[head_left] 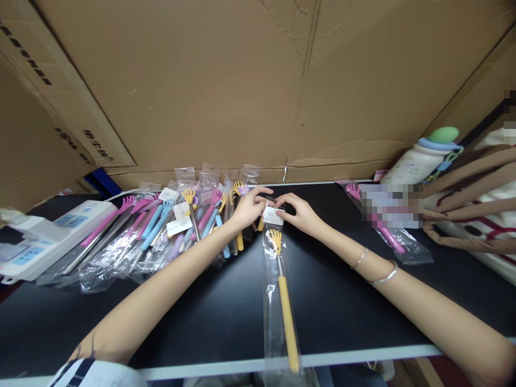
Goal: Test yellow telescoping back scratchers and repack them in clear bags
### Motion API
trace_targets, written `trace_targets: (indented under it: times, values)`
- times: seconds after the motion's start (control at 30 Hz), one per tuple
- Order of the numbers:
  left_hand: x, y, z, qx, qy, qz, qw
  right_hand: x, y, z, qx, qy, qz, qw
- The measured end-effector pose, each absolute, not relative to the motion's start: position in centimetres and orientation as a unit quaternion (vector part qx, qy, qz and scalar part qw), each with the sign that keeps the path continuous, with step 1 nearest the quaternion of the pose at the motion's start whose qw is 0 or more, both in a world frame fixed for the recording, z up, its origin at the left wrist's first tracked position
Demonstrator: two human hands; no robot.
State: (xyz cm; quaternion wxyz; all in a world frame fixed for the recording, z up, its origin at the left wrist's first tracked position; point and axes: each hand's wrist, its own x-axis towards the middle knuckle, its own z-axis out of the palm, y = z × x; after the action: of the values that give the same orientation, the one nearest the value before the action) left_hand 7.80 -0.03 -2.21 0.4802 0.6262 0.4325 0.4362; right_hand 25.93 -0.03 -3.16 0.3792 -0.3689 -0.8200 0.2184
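A yellow back scratcher [287,312] with a claw-shaped head lies in a clear plastic bag [271,301], its handle end reaching over the table's front edge. At the bag's top is a white label [273,216]. My right hand [297,212] pinches the label's right edge between thumb and fingers. My left hand [252,208] is at the top left of the bag, thumb and fingers drawn together around its upper end. Left of my hands, a pile of bagged back scratchers [161,226] in pink, blue, purple and yellow lies on the table.
A white power strip [72,231] stands at the far left. To the right lies a bagged pink back scratcher [389,236], near a white bottle [415,161] and a bag with brown straps [475,199]. Cardboard [226,91] walls the back of the black table [201,328].
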Motion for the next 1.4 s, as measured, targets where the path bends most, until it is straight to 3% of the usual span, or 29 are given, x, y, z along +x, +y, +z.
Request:
trace_targets:
  times: [0.2,0.43,0.73,1.03,1.4]
  values:
    - [7.8,-0.1,-2.3,0.619,0.433,0.444,0.482,26.2,1.0,-4.6,-0.394,-0.758,0.302,0.423]
    - [7.6,0.0,-1.8,0.662,0.420,0.397,0.477,27.0,1.3,-4.3,-0.386,-0.740,0.385,0.394]
    - [7.2,-0.3,-1.9,0.729,0.423,0.352,0.407,26.9,1.0,-4.0,-0.357,-0.760,0.397,0.371]
    - [7.0,-0.6,-1.8,0.754,0.412,0.347,0.376,28.2,0.5,-1.9,-0.320,-0.803,0.428,0.263]
    - [7.2,-0.5,-2.0,0.757,0.390,0.334,0.404,27.6,0.7,-3.2,-0.344,-0.802,0.379,0.309]
